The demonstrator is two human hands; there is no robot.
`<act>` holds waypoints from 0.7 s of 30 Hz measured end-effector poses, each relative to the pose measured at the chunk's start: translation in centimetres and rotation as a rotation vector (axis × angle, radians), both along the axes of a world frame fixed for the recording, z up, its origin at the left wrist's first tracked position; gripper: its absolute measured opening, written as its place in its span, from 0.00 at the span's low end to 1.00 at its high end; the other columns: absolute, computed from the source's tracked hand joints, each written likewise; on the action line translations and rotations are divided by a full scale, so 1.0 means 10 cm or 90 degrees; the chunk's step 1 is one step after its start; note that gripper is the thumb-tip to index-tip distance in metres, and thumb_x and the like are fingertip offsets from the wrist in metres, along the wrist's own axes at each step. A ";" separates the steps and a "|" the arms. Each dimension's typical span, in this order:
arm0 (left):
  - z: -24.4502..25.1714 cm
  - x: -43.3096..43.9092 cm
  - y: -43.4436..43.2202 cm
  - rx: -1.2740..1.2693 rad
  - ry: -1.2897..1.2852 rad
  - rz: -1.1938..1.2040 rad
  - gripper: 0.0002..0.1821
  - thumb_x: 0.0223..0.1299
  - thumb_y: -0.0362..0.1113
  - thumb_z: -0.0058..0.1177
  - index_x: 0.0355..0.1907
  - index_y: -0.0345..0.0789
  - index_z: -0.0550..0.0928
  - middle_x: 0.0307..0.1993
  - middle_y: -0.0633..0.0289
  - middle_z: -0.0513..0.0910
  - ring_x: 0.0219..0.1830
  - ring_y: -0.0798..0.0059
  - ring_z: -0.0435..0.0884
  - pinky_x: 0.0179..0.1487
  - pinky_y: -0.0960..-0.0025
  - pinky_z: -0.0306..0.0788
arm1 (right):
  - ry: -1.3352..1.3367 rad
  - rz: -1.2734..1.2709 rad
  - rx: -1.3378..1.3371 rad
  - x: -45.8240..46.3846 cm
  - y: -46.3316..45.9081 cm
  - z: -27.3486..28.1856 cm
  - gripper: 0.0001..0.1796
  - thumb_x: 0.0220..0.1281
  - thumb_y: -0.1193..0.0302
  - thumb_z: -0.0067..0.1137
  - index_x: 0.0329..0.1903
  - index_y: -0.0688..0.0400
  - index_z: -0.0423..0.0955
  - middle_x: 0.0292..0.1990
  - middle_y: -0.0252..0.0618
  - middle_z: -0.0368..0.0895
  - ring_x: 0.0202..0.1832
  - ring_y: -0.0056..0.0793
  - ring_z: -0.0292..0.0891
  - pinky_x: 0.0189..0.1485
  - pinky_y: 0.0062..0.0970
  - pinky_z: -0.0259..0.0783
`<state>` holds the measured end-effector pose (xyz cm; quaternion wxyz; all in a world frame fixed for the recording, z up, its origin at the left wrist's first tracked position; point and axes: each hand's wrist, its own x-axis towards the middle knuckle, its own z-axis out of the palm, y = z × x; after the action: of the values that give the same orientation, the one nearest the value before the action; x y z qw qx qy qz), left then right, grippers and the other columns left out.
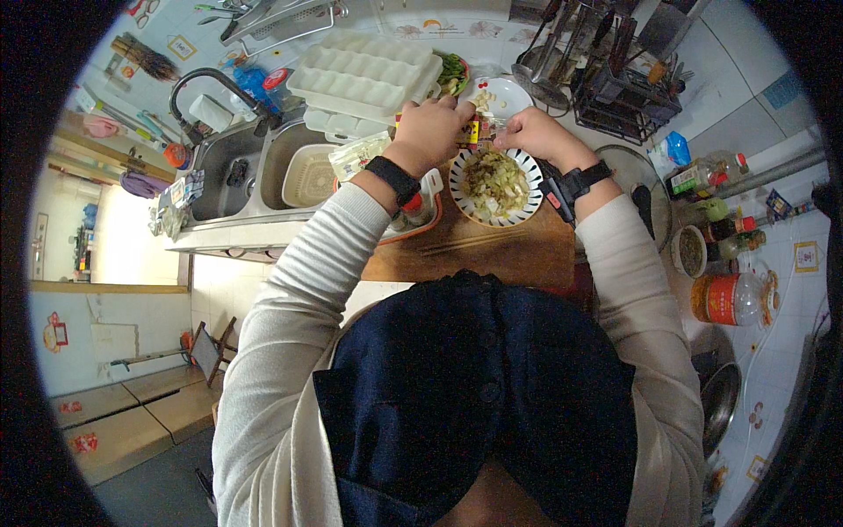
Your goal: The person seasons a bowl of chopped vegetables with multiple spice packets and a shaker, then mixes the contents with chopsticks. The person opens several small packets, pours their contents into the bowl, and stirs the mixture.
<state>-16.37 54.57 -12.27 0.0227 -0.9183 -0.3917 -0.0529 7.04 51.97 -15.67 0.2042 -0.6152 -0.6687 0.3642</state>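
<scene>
A seasoning packet (468,132), red and yellow with a clear part at its right, is held between my two hands above the far edge of a patterned bowl. My left hand (431,128) grips its left side. My right hand (537,135) pinches the clear right end. Below them the white bowl (459,197) with dark dashes round its rim holds chopped pale green vegetable pieces with brown specks. The bowl stands on a wooden cutting board (461,253). Behind the hands, a white plate (517,95) carries garlic cloves and small red pieces.
A double steel sink (224,191) with a beige basket (306,174) lies left. An orange-rimmed tray (421,227) of seasoning jars is beside the bowl. Pale egg trays (365,76) are stacked behind. At right are a glass lid (622,174), a utensil rack (619,112) and an oil bottle (718,298).
</scene>
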 end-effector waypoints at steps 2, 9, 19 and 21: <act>-0.01 0.00 0.00 0.000 -0.002 0.000 0.24 0.55 0.39 0.67 0.56 0.49 0.78 0.52 0.63 0.83 0.57 0.60 0.84 0.54 0.47 0.75 | -0.015 -0.010 0.018 0.02 0.02 -0.04 0.17 0.52 0.61 0.78 0.35 0.63 0.87 0.29 0.44 0.89 0.31 0.31 0.82 0.41 0.34 0.76; -0.07 0.06 0.00 0.001 -0.002 0.020 0.25 0.55 0.39 0.67 0.56 0.49 0.78 0.52 0.63 0.83 0.57 0.59 0.84 0.55 0.47 0.75 | -0.057 0.009 0.061 0.06 0.03 -0.09 0.18 0.51 0.60 0.77 0.36 0.63 0.88 0.30 0.50 0.88 0.31 0.37 0.84 0.41 0.37 0.78; -0.15 0.15 0.03 -0.008 -0.011 0.022 0.22 0.56 0.39 0.67 0.55 0.49 0.79 0.50 0.63 0.84 0.55 0.60 0.84 0.54 0.46 0.75 | -0.096 0.004 0.086 0.08 -0.01 -0.05 0.16 0.53 0.61 0.76 0.34 0.63 0.87 0.29 0.52 0.88 0.32 0.43 0.86 0.41 0.40 0.78; -0.17 0.17 0.02 0.006 -0.006 0.023 0.23 0.55 0.39 0.68 0.55 0.49 0.79 0.50 0.63 0.84 0.55 0.60 0.84 0.54 0.46 0.76 | -0.107 -0.001 0.081 0.08 -0.03 -0.04 0.16 0.53 0.62 0.76 0.34 0.63 0.88 0.29 0.51 0.88 0.32 0.42 0.86 0.41 0.40 0.78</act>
<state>-14.72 54.82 -13.96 0.0264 -0.9108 -0.4078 -0.0590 7.86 51.66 -16.08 0.1860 -0.6301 -0.7046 0.2681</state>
